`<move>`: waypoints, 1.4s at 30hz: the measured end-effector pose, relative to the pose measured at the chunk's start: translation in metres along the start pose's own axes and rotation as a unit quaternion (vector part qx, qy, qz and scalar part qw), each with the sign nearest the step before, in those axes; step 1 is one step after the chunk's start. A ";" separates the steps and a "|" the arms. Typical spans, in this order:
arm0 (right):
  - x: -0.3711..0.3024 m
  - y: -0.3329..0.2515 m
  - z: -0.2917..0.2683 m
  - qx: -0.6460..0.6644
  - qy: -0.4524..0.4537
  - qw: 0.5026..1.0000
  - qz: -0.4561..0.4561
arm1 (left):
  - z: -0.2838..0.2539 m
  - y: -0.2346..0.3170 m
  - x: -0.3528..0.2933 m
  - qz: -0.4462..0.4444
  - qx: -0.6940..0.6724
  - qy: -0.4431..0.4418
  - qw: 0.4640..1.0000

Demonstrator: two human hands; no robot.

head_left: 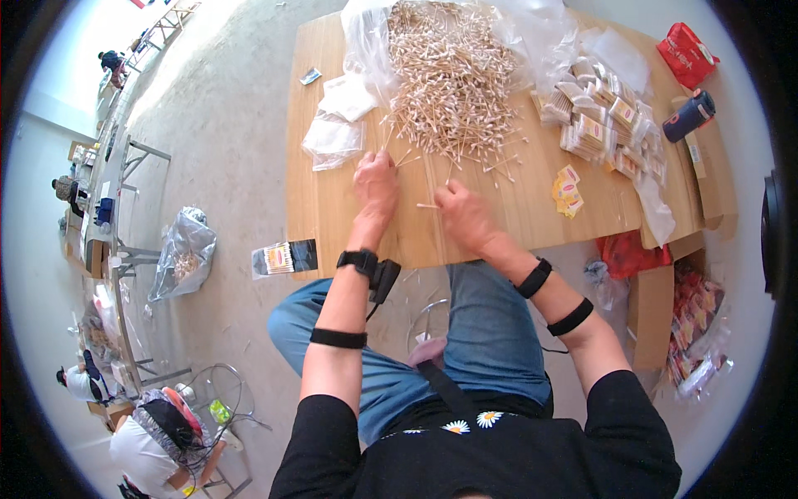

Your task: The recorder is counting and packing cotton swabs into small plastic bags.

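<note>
A big heap of cotton swabs with wooden sticks spreads over the far middle of the wooden table. At its near left edge my left hand is closed in a pinch, with a swab sticking up from the fingertips. My right hand is closed too, a little nearer and to the right. Swab ends poke out at its fingertips, one upward and one to the left; how many it holds is hidden. A few loose swabs lie between the hands and the heap.
Clear plastic bags lie left of the heap. Packed swab packets pile up at right, near yellow cards, a dark blue bottle and a red pouch. A swab packet sits at the left front edge. Other people work far left.
</note>
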State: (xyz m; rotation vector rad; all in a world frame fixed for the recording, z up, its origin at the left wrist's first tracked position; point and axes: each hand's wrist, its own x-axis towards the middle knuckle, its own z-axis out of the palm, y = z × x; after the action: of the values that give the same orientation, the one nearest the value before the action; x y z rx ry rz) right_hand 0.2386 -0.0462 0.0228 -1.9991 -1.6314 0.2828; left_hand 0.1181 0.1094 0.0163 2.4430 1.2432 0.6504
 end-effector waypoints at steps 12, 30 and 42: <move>0.018 -0.004 -0.008 -0.044 -0.025 0.996 0.071 | -0.051 0.012 -0.072 0.154 0.018 -0.141 0.978; 0.000 0.003 0.001 0.033 0.029 0.998 0.052 | -0.019 -0.027 0.005 0.002 0.018 -0.072 0.997; 0.000 -0.010 0.000 -0.017 0.026 0.998 0.061 | -0.069 -0.008 -0.051 0.041 -0.018 -0.211 0.976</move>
State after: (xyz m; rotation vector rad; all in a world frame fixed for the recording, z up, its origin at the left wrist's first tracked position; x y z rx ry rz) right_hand 0.2302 -0.0449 0.0280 -2.1178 -1.4941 0.2467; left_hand 0.0501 0.0769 0.0579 2.4392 0.9551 0.1532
